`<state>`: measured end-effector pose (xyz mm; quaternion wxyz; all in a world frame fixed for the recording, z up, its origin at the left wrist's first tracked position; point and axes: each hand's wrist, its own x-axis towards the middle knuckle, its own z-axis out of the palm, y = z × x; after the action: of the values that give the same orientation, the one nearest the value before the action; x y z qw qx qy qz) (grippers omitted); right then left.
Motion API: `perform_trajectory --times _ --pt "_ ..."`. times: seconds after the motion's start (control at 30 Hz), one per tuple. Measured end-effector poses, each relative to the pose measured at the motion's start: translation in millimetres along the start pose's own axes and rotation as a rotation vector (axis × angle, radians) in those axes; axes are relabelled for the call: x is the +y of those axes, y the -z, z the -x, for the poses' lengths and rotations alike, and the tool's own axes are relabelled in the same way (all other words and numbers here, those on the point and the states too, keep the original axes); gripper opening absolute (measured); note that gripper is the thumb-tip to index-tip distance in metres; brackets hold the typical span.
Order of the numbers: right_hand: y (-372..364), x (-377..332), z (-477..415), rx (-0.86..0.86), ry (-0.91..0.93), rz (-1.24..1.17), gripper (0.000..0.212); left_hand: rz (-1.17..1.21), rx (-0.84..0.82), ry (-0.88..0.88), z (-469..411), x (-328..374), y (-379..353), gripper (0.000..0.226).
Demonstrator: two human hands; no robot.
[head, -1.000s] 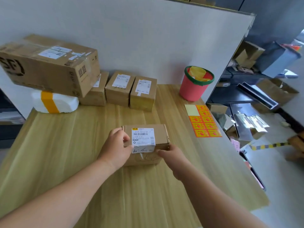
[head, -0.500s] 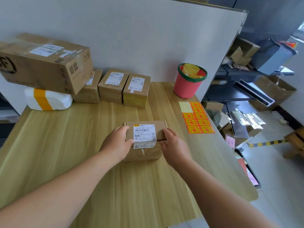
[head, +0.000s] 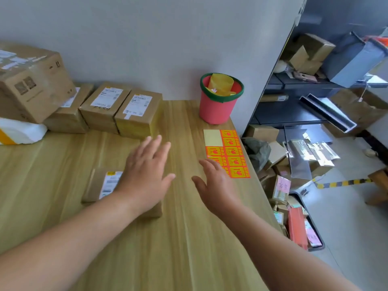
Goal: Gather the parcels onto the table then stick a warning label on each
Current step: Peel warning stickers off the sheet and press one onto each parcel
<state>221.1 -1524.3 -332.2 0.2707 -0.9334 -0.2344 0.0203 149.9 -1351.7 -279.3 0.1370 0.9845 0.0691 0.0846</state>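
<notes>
A small brown parcel (head: 100,183) with a white shipping label lies flat on the wooden table (head: 184,238). My left hand (head: 147,173) hovers over its right end, fingers spread, holding nothing. My right hand (head: 216,185) is open just above the table, its fingertips near the lower left corner of the sheet of orange warning labels (head: 230,153). Three small parcels (head: 117,108) stand in a row against the back wall. A large carton (head: 31,82) rests tilted on a white padded bag (head: 19,131) at the far left.
A red bucket (head: 218,106) with a green rim, holding yellow backing paper, stands at the table's back right corner. Beyond the table's right edge are dark shelves and a floor strewn with boxes and bags (head: 283,164).
Both hands let go of the small parcel and opened. My right hand moved right toward the label sheet. The view swung right, so the parcel now sits further left.
</notes>
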Motion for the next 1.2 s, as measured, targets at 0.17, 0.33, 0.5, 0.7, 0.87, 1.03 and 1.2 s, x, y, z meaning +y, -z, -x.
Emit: perform_trajectory --times 0.17,0.33,0.5,0.7,0.87,1.03,1.2 --pt "17 80 -15 -0.015 -0.088 0.155 0.056 -0.116 -0.1 -0.124 -54 61 -50 0.077" --pt "23 145 -31 -0.043 -0.181 0.225 0.061 -0.126 -0.218 -0.12 -91 90 -116 0.079" --pt "6 193 -53 -0.065 -0.269 0.209 0.065 -0.145 -0.349 -0.09 -113 92 -184 0.079" --pt "-22 234 -72 -0.111 -0.437 0.167 0.072 -0.148 -0.515 -0.047 -123 90 -247 0.081" --pt "-34 252 -70 -0.102 -0.528 0.056 0.075 -0.155 -0.52 -0.072 -120 106 -272 0.089" --pt "-29 255 -68 -0.042 -0.548 -0.004 0.052 -0.135 -0.559 -0.124 -123 116 -268 0.086" --pt "-11 240 -66 0.164 -0.474 -0.122 0.046 -0.104 -0.646 -0.155 -122 117 -247 0.081"
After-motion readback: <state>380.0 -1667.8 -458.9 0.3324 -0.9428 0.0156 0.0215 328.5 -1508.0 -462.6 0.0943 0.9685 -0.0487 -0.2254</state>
